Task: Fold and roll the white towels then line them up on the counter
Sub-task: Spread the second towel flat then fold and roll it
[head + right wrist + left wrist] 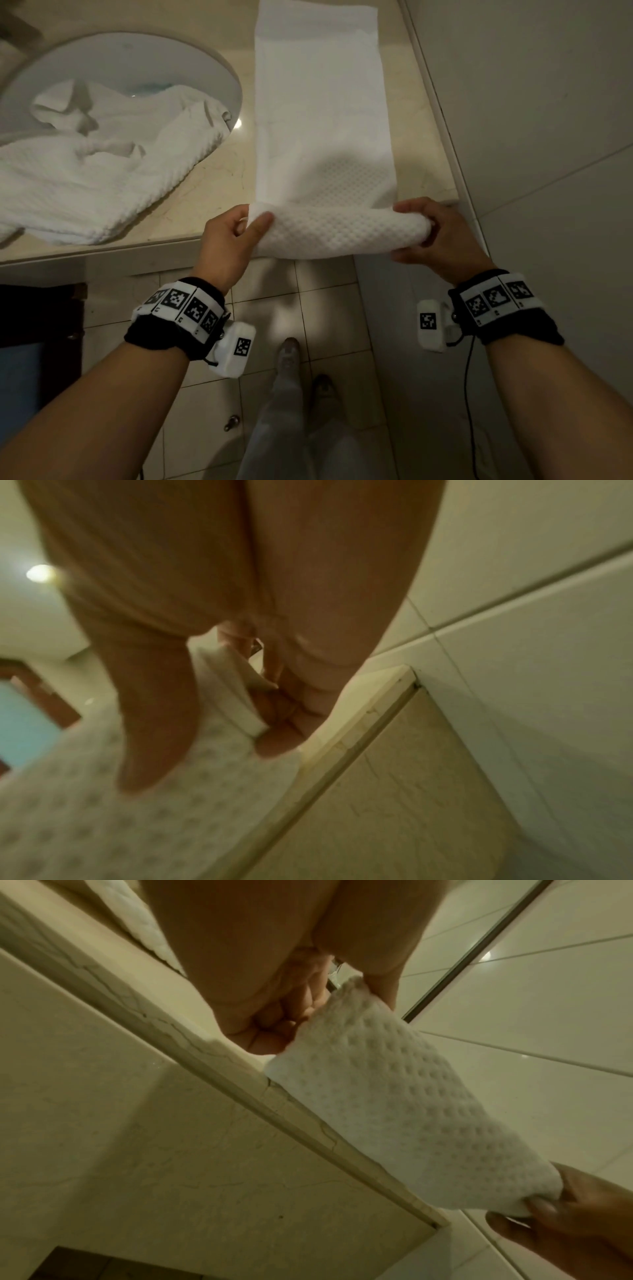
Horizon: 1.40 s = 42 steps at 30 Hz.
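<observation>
**Roll begun at the near end, strip running away from both hands**

The folded towel [325,113] lies as a long strip on the counter [219,178], its long axis pointing straight away from the grip. The left hand [233,236] and right hand [431,233] each pinch one end of the started roll, which sits crosswise at the counter's near edge. Neither hand is nearer. A crumpled towel [102,164] lies left of the grip, partly in the sink [191,58]. No readable writing shows, only coded wristband squares.
</observation>
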Tool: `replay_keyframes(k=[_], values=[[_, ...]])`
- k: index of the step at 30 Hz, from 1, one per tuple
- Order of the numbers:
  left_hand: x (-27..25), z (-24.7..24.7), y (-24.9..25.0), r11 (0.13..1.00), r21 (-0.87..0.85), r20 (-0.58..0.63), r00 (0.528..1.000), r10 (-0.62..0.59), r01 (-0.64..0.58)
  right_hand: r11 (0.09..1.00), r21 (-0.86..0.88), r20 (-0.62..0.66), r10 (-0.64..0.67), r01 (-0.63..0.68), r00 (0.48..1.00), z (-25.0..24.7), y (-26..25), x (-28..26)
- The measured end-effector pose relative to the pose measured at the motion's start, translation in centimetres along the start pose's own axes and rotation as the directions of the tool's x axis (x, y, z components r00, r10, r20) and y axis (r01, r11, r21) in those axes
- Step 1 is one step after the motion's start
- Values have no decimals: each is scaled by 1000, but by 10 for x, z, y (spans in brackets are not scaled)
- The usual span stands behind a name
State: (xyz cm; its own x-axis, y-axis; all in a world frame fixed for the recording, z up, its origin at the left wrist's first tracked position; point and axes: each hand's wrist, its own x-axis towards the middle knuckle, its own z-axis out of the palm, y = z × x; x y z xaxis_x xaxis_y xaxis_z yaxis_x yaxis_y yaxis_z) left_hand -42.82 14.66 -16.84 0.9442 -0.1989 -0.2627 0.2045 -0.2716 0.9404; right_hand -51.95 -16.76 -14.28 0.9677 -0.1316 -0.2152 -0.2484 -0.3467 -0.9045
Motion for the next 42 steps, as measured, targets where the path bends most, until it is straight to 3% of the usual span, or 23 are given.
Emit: replay_keyframes(k=[2, 4, 6, 10, 16, 20, 23, 27, 30, 33, 36, 39, 42], values=[[4, -2, 0, 1000, 13, -32, 999, -26, 26, 991, -130, -6, -44, 43, 999, 0, 1, 3], [8, -4, 3, 999, -39, -23, 999, -39, 38, 990, -138, -33, -47, 42, 998, 1, 1, 6], [9, -6, 9, 995, -73, 60, 996, -62, 66, 999, -34, -45, -10, 8, 999, 3, 0, 10], [12, -12, 14, 996, 89, 186, 982, -22, 6, 975, 210, -81, 90, -71, 993, 7, -1, 22], [26, -19, 22, 987, 153, 93, 995, 34, -48, 941, 326, -109, 136, -94, 985, 10, -4, 45], [36, -15, 35, 996, -9, 148, 985, 91, -90, 914, 382, -93, 185, -136, 978, 6, -15, 58], [46, -12, 37, 993, 12, 114, 987, 117, -119, 909, 384, -108, 217, -160, 970, 3, -18, 65], [60, -8, 36, 999, 33, 41, 999, 22, -24, 955, 248, -163, 207, -163, 965, 0, -19, 72], [69, -3, 42, 1000, -1, 7, 1000, -7, 7, 971, 226, -137, 113, -80, 984, -4, -19, 75], [83, -2, 41, 994, -61, -33, 996, -87, 85, 977, 213, -10, -25, 26, 1000, -10, -18, 80], [101, -2, 41, 975, -112, -72, 977, -201, 193, 994, 4, 97, -109, 109, 989, -13, -17, 92], [116, -1, 49, 957, -92, -101, 953, -284, 276, 989, -69, 43, -130, 133, 991, -13, -13, 104], [126, -1, 55, 938, -103, -39, 941, -337, 331, 995, 0, -6, -100, 100, 995, -17, -12, 115]])
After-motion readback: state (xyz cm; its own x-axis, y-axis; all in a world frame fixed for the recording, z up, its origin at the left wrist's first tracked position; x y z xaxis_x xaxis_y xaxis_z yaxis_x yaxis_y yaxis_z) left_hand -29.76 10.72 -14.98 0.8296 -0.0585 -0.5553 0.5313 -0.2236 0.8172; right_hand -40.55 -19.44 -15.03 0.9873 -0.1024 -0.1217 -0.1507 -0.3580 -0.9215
